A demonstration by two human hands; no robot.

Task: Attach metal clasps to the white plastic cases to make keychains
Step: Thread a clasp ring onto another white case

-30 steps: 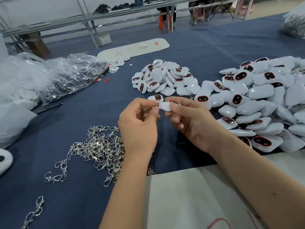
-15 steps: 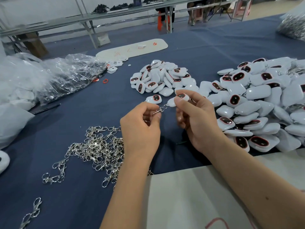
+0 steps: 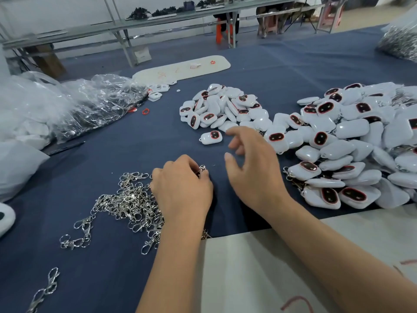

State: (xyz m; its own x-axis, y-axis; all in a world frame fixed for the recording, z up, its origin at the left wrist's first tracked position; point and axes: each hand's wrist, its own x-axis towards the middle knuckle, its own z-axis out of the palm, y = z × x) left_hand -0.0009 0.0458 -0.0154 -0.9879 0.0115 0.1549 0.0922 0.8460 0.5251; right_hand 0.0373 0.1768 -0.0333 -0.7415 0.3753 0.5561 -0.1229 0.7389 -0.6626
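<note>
Left hand (image 3: pixel 182 190): fingers curled down over the right edge of the clasp pile; a single metal clasp (image 3: pixel 201 169) pinched at the fingertips, its ring poking out above the knuckles
Right hand (image 3: pixel 252 168): raised just above the bench; fingers spread and loose, holding nothing; index finger (image 3: pixel 237 132) reaching toward the white cases
Lone case (image 3: pixel 211 137): lies flat on the blue cloth just left of the right index finger, dark oval window with red rim facing up; apart from both heaps
Clasp pile (image 3: pixel 126 199): tangled silver clasps on the cloth, left of and partly under the left hand; a few strays (image 3: pixel 46 290) lie nearer the lower left corner
Small heap of cases (image 3: pixel 225 107): beyond the right hand, mid-bench
Large heap of cases (image 3: pixel 352 141): to the right; some at its near edge carry clasps
Bench (image 3: pixel 112 154): covered in dark blue cloth; white sheet (image 3: pixel 259 267) under the forearms
Clear plastic bags (image 3: pixel 74 105): crumpled at the far left
</note>
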